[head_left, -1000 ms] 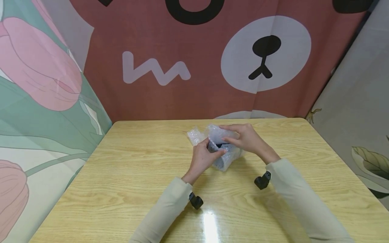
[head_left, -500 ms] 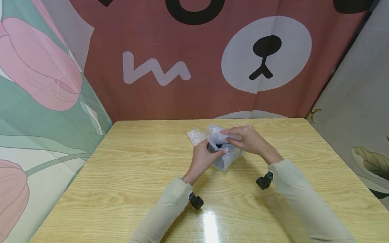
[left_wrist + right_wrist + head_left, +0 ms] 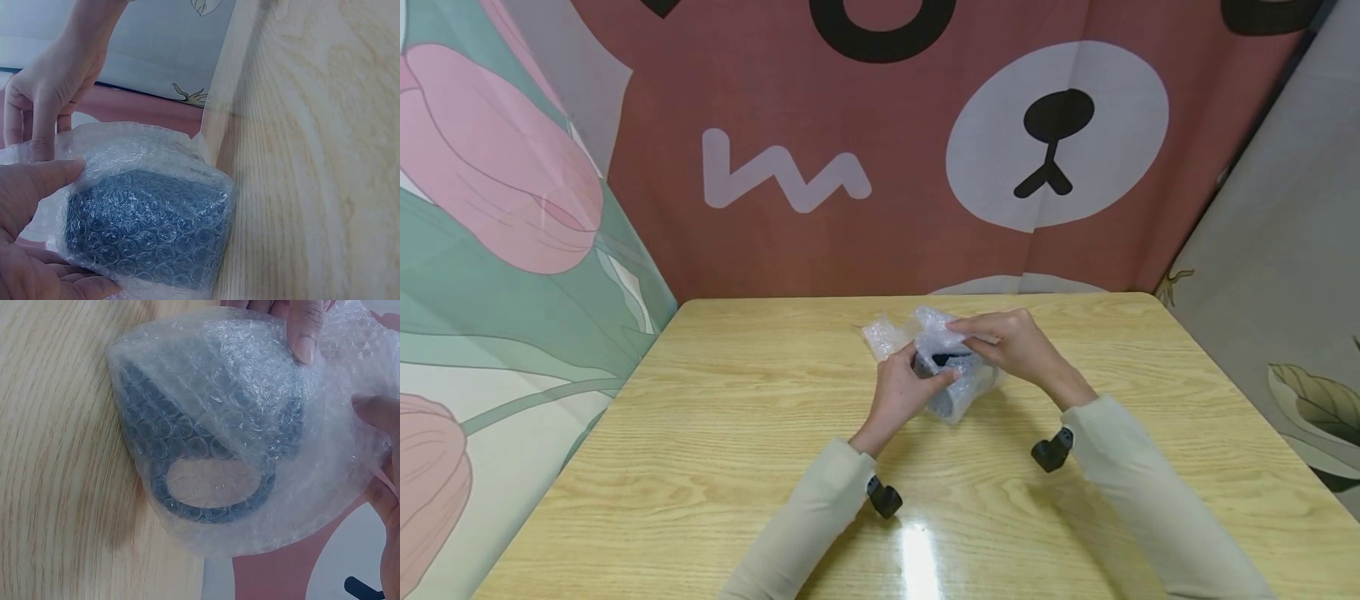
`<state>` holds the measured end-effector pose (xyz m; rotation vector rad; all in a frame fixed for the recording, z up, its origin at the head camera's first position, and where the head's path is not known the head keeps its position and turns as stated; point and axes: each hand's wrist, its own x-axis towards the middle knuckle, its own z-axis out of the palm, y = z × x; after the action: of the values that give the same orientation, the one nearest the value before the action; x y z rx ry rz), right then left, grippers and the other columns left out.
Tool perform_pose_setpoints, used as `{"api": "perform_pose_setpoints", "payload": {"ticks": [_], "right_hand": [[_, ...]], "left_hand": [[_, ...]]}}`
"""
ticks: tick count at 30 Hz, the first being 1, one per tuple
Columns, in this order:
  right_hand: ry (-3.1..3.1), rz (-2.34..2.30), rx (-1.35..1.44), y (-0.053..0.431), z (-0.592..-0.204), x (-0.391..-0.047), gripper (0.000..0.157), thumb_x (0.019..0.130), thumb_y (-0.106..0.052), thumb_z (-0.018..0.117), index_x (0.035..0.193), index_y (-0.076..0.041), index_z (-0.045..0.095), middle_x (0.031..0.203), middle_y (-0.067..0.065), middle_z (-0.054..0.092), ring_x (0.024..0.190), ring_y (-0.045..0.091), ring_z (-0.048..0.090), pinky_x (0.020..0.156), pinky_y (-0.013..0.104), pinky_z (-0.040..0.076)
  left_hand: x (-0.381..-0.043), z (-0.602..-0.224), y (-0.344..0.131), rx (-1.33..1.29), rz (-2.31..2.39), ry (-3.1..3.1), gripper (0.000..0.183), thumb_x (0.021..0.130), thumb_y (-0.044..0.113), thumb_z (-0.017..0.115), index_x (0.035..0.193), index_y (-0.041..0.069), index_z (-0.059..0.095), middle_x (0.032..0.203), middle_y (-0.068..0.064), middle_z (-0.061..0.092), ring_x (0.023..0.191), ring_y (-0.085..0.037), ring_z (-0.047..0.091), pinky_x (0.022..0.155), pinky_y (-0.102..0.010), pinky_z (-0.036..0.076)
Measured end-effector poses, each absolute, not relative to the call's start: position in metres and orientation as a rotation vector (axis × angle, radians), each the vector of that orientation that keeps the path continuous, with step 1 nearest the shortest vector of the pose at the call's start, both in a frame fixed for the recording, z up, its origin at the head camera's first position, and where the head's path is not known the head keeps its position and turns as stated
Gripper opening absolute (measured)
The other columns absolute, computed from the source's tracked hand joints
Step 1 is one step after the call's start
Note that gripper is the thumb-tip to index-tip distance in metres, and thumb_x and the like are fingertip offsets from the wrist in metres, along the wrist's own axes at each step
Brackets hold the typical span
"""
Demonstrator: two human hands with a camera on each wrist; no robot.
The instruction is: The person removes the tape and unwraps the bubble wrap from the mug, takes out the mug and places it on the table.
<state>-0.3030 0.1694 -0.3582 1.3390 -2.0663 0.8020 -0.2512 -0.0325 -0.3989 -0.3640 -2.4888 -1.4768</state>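
A dark blue mug (image 3: 153,415) stands inside clear bubble wrap (image 3: 250,350); its looped handle (image 3: 215,514) shows through in the right wrist view. My left hand (image 3: 904,390) grips the wrapped mug from the left, thumb on the near side. With thumb and fingers, my right hand (image 3: 1018,346) pinches the upper layer of wrap on the right of the mug's opening. Between the hands, the dark opening is partly uncovered. In the left wrist view the bubbled side (image 3: 150,231) of the mug faces the camera.
Everything rests on a light wood-grain table (image 3: 700,433). A loose flap of bubble wrap (image 3: 883,336) sticks out to the left, beyond my left hand. Behind the table's far edge hangs a red-brown printed cloth (image 3: 895,233), with patterned cloths at both sides.
My right hand has shifted slightly right, and the wrap it pinches has changed shape over the opening. More of the dark opening shows than half a second ago. The left hand keeps its place.
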Motion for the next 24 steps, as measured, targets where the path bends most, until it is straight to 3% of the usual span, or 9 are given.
{"api": "perform_pose_setpoints", "payload": {"ticks": [7,11,15,18,22,24], "right_hand": [[-2.043,0.822,1.295,0.1688,-0.3581,-0.3006,0.035,0.074,0.013,0.076,0.105,-0.003,0.076,0.101,0.009,0.072,0.088,0.026,0.070,0.069,0.034,0.056],[-2.036,0.866,1.271,0.1692,-0.3589,-0.2998,0.036,0.073,0.015,0.076,0.104,-0.003,0.076,0.101,0.008,0.072,0.089,0.025,0.070,0.073,0.027,0.055],[-2.014,0.950,1.233,0.1704,-0.3599,-0.2992,0.036,0.074,0.017,0.074,0.104,-0.003,0.076,0.098,0.009,0.073,0.084,0.022,0.070,0.072,0.018,0.052],[-1.995,0.996,1.195,0.1709,-0.3601,-0.2990,0.035,0.074,0.017,0.073,0.103,-0.003,0.076,0.096,0.009,0.073,0.081,0.021,0.070,0.072,0.015,0.051],[-1.980,1.032,1.151,0.1714,-0.3603,-0.2992,0.032,0.076,0.015,0.074,0.102,-0.003,0.076,0.094,0.009,0.073,0.079,0.022,0.070,0.073,0.015,0.051],[-1.978,1.050,1.134,0.1717,-0.3608,-0.2995,0.030,0.076,0.014,0.074,0.102,-0.002,0.076,0.094,0.009,0.073,0.078,0.023,0.070,0.072,0.015,0.051]], "left_hand": [[-0.2527,-0.3991,-0.0317,-0.337,-1.471,-2.487,0.051,0.077,0.035,0.083,0.118,0.010,0.066,0.086,0.001,0.068,0.061,-0.006,0.051,0.053,-0.025,0.043],[-0.2528,-0.3990,-0.0310,-0.319,-1.448,-2.507,0.057,0.077,0.035,0.084,0.124,0.008,0.064,0.106,-0.005,0.070,0.083,-0.010,0.063,0.066,-0.028,0.051],[-0.2522,-0.3979,-0.0307,-0.283,-1.431,-2.535,0.073,0.077,0.037,0.083,0.134,0.001,0.056,0.121,-0.014,0.064,0.105,-0.020,0.063,0.080,-0.035,0.053],[-0.2520,-0.3975,-0.0312,-0.290,-1.437,-2.539,0.072,0.077,0.038,0.083,0.134,0.001,0.056,0.122,-0.015,0.064,0.101,-0.019,0.064,0.079,-0.034,0.053],[-0.2522,-0.3976,-0.0323,-0.327,-1.446,-2.523,0.062,0.079,0.037,0.082,0.127,0.004,0.061,0.110,-0.011,0.068,0.078,-0.009,0.061,0.066,-0.028,0.050],[-0.2521,-0.3979,-0.0327,-0.329,-1.440,-2.518,0.065,0.078,0.037,0.082,0.129,0.003,0.060,0.110,-0.012,0.068,0.070,-0.005,0.056,0.063,-0.025,0.048]]}}
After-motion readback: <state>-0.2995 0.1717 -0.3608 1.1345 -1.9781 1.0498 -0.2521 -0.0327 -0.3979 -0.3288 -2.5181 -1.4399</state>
